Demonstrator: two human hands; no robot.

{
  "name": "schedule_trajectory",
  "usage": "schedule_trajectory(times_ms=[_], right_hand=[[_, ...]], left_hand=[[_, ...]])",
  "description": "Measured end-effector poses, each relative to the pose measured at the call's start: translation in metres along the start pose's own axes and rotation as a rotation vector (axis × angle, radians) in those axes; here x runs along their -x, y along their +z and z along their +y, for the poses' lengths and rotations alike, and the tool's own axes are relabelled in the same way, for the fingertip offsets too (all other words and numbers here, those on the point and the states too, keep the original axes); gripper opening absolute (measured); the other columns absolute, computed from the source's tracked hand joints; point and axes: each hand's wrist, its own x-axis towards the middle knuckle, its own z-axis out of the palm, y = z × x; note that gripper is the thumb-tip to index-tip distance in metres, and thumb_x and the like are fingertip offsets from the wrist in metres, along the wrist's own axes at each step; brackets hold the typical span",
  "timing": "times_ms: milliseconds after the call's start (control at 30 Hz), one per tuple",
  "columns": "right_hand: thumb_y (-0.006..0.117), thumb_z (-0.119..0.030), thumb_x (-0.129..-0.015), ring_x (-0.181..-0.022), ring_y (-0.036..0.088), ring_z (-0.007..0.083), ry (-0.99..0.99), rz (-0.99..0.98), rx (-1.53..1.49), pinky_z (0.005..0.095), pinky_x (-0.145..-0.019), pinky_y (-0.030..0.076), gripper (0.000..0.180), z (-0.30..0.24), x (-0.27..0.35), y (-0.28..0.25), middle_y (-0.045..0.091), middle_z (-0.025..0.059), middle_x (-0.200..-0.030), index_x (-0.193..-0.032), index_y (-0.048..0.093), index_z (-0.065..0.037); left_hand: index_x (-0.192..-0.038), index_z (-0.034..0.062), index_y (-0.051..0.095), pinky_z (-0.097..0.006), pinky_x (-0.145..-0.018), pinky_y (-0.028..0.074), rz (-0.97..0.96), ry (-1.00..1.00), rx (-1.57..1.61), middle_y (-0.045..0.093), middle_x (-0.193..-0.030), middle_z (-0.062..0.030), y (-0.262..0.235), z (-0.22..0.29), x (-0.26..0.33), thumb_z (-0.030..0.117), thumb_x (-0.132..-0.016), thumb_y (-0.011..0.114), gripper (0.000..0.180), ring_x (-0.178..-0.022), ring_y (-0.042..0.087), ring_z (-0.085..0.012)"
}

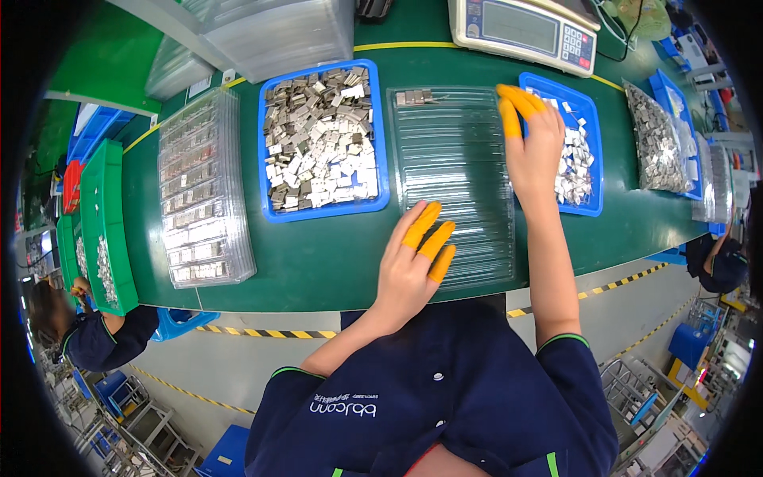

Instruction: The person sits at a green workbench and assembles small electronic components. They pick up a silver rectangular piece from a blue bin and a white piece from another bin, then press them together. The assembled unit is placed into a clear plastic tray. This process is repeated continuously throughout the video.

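Left hand (409, 266): flat on the near edge of the clear ribbed plastic tray (453, 171), fingers straight and close together, orange finger cots on three fingertips, holding nothing.
Right hand (531, 143): at the tray's far right corner, partly over the small blue bin (588, 107), fingers extended with orange cots, nothing visibly gripped.
Clear tray: centre of the green table (318, 262), between the two blue bins, a few metal pieces (413, 97) in its far left corner.
Large blue bin (324, 135): left of the tray, heaped with small metal parts.
Stacked filled trays (203, 191): further left.
Scale (524, 30): beyond the tray.
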Motion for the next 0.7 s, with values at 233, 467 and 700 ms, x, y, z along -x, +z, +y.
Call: schedule_trajectory(times_ms=[233,467,700], right_hand=[[0.054,0.000,-0.083,-0.130,0.034,0.0245,0.077,-0.230,0.163,0.0457,-0.111,0.013,0.032,0.036,0.051,-0.014,0.046,0.0125,-0.133,-0.115,0.053,0.002],[0.053,-0.005,-0.086,-0.132,0.032,0.0235,0.038,-0.246,0.143,0.0459,-0.110,0.013,0.036,0.062,0.049,-0.029,0.047,0.0093,-0.133,-0.122,0.052,-0.005],[0.055,-0.009,-0.087,-0.122,0.042,0.0283,0.103,-0.185,0.026,0.0423,-0.107,0.022,0.036,0.080,0.041,-0.039,0.049,0.0124,-0.129,-0.123,0.052,-0.007]], left_hand=[[-0.128,0.0023,0.045,-0.048,-0.107,0.023,0.056,-0.132,-0.400,0.045,-0.132,-0.0175,-0.024,-0.017,-0.028,0.012,-0.082,0.063,0.051,-0.129,0.034,-0.0346],[-0.128,-0.0006,0.045,-0.043,-0.102,0.031,0.038,-0.120,-0.510,0.047,-0.130,-0.0170,-0.018,-0.022,-0.026,0.010,-0.081,0.063,0.051,-0.122,0.042,-0.0327],[-0.127,-0.0005,0.046,-0.044,-0.103,0.030,0.021,-0.125,-0.514,0.045,-0.132,-0.0178,-0.016,-0.022,-0.024,0.011,-0.080,0.064,0.052,-0.124,0.040,-0.0328]])
